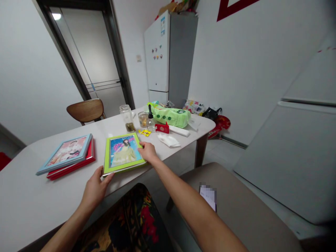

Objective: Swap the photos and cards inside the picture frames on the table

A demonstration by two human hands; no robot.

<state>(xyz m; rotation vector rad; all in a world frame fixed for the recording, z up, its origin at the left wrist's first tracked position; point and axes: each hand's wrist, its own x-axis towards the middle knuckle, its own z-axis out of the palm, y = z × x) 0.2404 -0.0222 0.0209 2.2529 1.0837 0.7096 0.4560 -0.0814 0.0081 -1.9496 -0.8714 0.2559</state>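
The green frame [107, 154] lay on the table [23, 196], its near corner grasped by the left hand [96, 185], its right edge by the right hand [147, 152]. Left of the frame sat a blue frame [86, 147] on red ones [92, 154]; beyond it, a jar [127, 119].

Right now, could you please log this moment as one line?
left hand: grips green frame, near-left corner | right hand: grips its right edge | blue frame: atop red frame
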